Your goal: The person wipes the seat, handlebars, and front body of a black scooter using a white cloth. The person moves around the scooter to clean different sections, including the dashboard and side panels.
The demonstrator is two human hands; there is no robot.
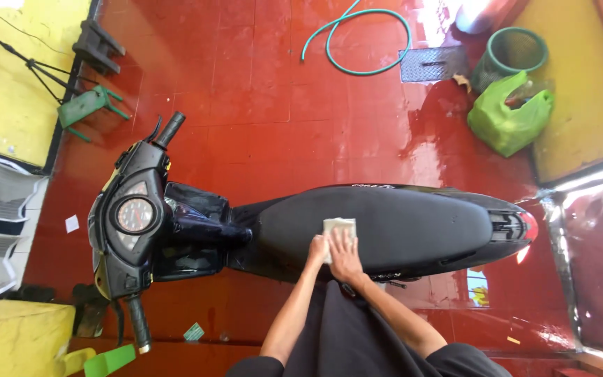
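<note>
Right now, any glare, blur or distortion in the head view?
Head view: strong glare on the wet red floor at upper right; wide-angle bending at the edges; the black seat, cloth, left hand and right hand are sharp.

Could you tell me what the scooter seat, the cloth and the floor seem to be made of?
Seat: probably black vinyl, smooth with a dull sheen. Cloth: soft pale fabric, folded under both hands. Floor: glossy red tiles, by the grid lines and wet reflections.

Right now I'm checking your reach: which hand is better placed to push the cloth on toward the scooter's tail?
Probably the right hand: it lies flat on the pale cloth atop the black seat, nearer the tail. The left hand only touches the cloth's edge.
</note>
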